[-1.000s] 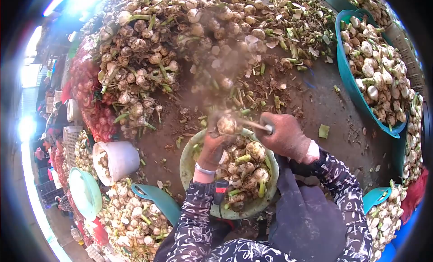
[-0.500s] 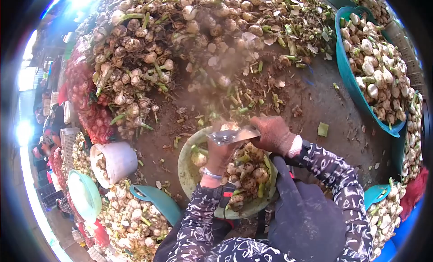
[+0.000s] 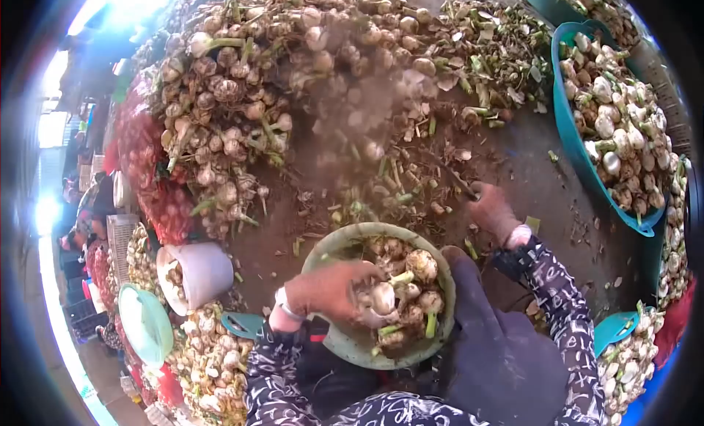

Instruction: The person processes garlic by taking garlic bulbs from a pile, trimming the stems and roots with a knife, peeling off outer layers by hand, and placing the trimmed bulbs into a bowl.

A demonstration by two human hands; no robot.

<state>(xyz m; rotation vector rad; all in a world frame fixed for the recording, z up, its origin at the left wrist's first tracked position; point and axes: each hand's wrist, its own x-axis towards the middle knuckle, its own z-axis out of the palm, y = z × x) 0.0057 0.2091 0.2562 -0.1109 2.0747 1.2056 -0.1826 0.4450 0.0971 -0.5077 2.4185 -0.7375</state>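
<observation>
A round greenish basin (image 3: 339,244) sits by my knees with dirty garlic bulbs (image 3: 422,265) heaped in it, some with green stem stubs. Over its left side is my left hand (image 3: 328,289), slightly blurred, its fingers curled around a whiter garlic bulb (image 3: 383,298). Right of the basin and farther forward, my right hand (image 3: 493,210) is closed on the handle of a knife (image 3: 449,172). The dark blade points up and left over the littered floor, apart from the garlic.
A large heap of untrimmed garlic (image 3: 227,96) lies ahead and left, beside red mesh sacks (image 3: 143,151). Stem scraps (image 3: 396,180) litter the floor. A full teal tub (image 3: 568,125) stands right. A tipped white bucket (image 3: 209,276) and a light-green basin (image 3: 143,331) are at left.
My right hand has carried the knife away from my left hand, forward and right. My left hand has come down and left, over the basin. The view has shifted slightly.
</observation>
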